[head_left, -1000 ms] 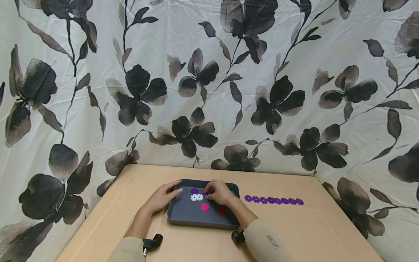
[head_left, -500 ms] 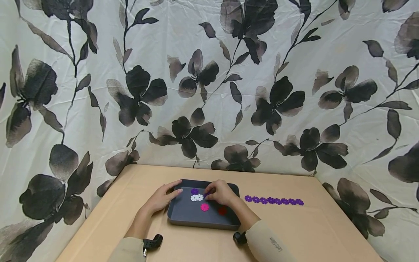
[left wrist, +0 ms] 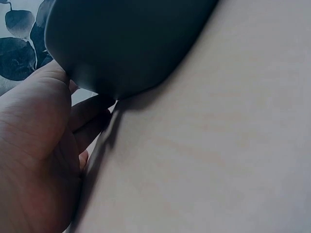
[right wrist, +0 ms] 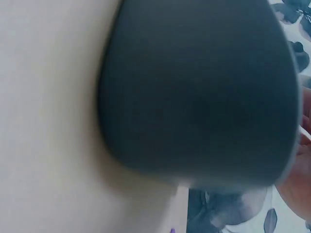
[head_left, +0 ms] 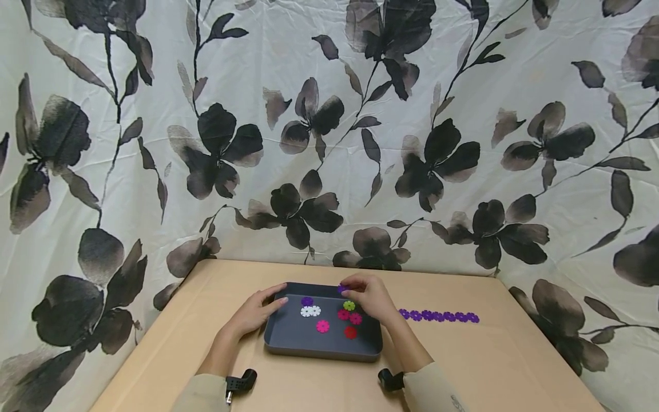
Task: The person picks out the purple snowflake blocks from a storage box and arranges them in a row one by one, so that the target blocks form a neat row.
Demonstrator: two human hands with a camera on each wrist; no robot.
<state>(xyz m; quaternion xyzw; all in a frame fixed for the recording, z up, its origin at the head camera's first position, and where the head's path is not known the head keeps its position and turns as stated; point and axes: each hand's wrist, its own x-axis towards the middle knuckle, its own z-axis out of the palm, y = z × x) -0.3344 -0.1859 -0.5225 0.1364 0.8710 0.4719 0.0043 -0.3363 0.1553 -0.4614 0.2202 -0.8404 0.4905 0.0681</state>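
In the head view my right hand (head_left: 368, 296) is over the back right corner of a dark grey tray (head_left: 288, 340), pinching a purple flower-shaped piece (head_left: 342, 289) between thumb and fingertips. My left hand (head_left: 255, 309) grips the tray's left rim, its thumb over the edge. The left wrist view has the left hand's fingers (left wrist: 90, 119) against the outside of the tray wall (left wrist: 131, 43). Lying in the tray are a purple flower piece (head_left: 306, 301), white ones (head_left: 310, 311), a yellow-green one (head_left: 349, 305), several pink ones (head_left: 322, 326) and a red one (head_left: 350, 332).
A row of purple flower pieces (head_left: 437, 316) lies on the tan table (head_left: 489, 355) right of the tray, its left end behind the right wrist. Behind the table hangs a white cloth (head_left: 360, 189) with dark flowers.
My right hand has lifted a purple flower piece from the tray's middle and moved right and back with it, uncovering the yellow-green and pink pieces. The left hand keeps its hold.
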